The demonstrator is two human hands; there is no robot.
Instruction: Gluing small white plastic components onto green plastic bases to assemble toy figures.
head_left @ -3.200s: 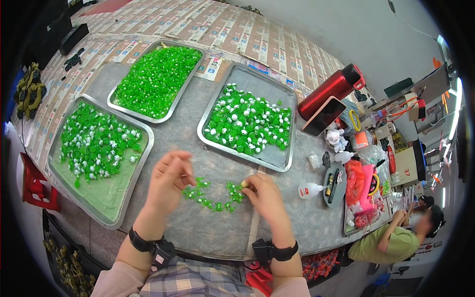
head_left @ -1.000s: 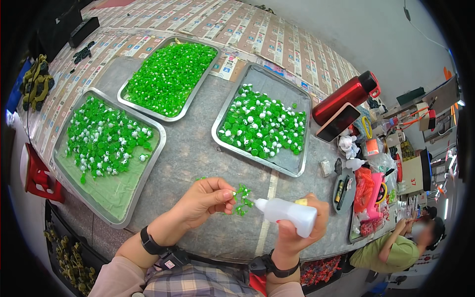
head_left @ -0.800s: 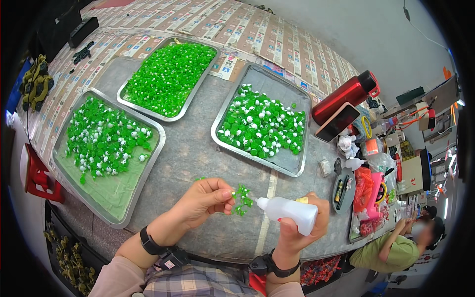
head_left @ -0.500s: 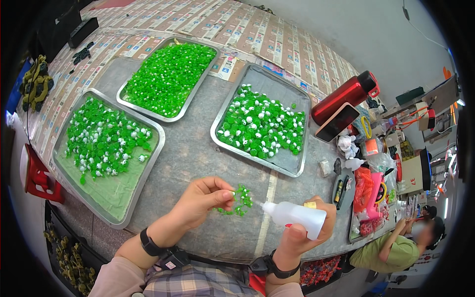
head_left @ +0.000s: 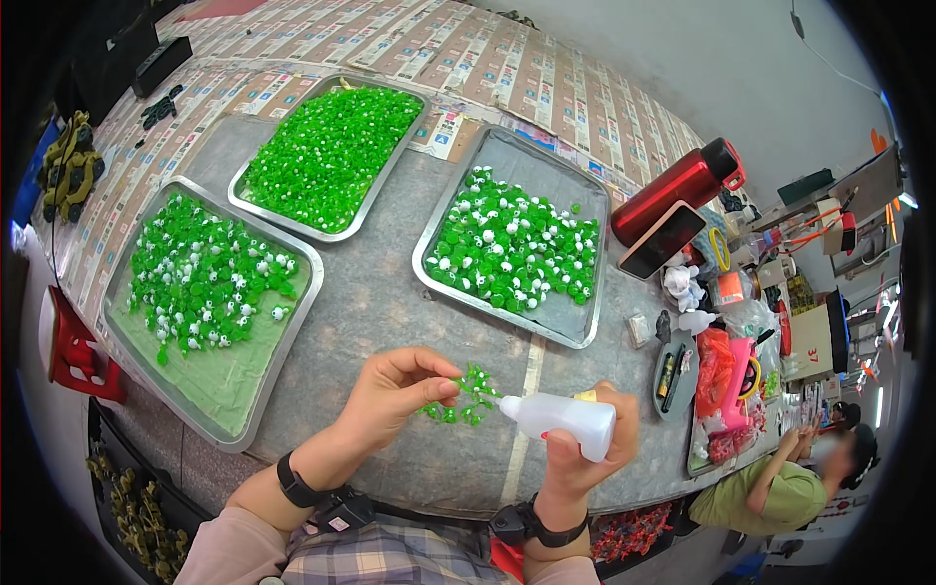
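Note:
My left hand (head_left: 395,398) is closed, thumb and forefinger pinched on a small green piece (head_left: 463,384) that mostly hides behind the fingertips. Wrapped in my right hand (head_left: 577,476) is a translucent white squeeze bottle (head_left: 558,417), tilted on its side. Its thin nozzle points left and reaches close to the left fingertips; I cannot tell whether it touches the piece. Under and beside the nozzle, a few loose green pieces with white dots (head_left: 450,413) lie on the grey tabletop (head_left: 390,292).
Two metal trays, one at left (head_left: 314,273) and one at right (head_left: 419,261), hold green pieces with white balls. A third tray (head_left: 236,195) is full of green pieces. A red flask (head_left: 668,195), a phone (head_left: 663,240) and clutter line the right side. A person (head_left: 770,492) sits beyond.
My right hand has brought the bottle leftward, its nozzle now nearer the left fingertips. The left hand has hardly moved.

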